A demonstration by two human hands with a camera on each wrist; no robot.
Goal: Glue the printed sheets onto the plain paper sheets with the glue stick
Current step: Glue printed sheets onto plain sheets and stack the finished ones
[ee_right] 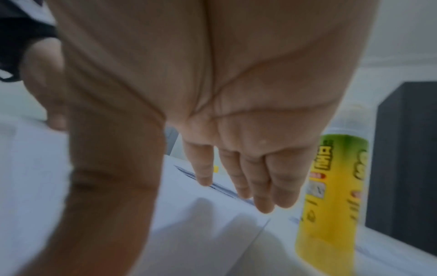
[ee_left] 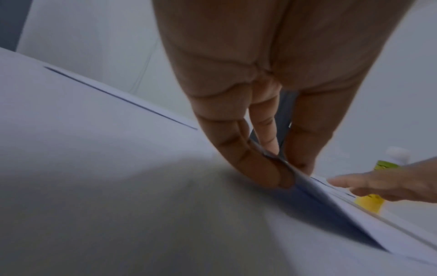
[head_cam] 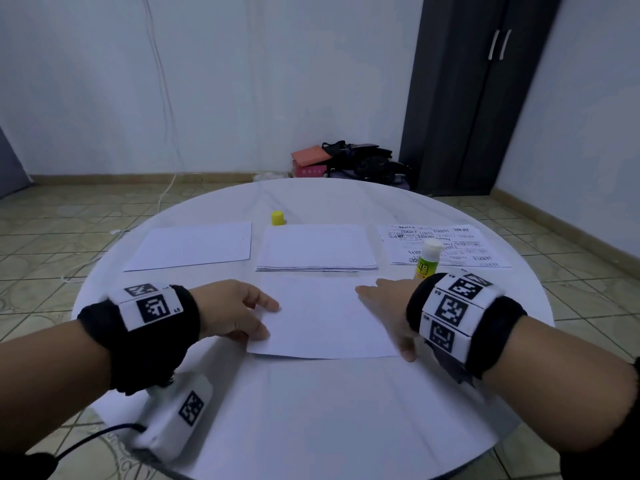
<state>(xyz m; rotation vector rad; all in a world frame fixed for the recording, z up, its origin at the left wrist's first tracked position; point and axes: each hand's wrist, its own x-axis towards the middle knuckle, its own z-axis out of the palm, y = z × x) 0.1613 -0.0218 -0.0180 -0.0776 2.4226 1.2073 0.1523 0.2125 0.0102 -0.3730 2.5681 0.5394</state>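
Observation:
A white sheet lies in front of me on the round table. My left hand pinches its left edge between thumb and fingers; the left wrist view shows that edge of the sheet lifted in the left hand. My right hand rests with straight fingers on the right edge, thumb by the near corner. Just behind it stands the uncapped yellow-green glue stick, also the glue stick beside the right hand. Printed sheets lie back right.
A stack of plain paper sits behind the front sheet, and a single plain sheet lies back left. The yellow cap stands behind the stack. A dark cabinet and bags are on the floor beyond.

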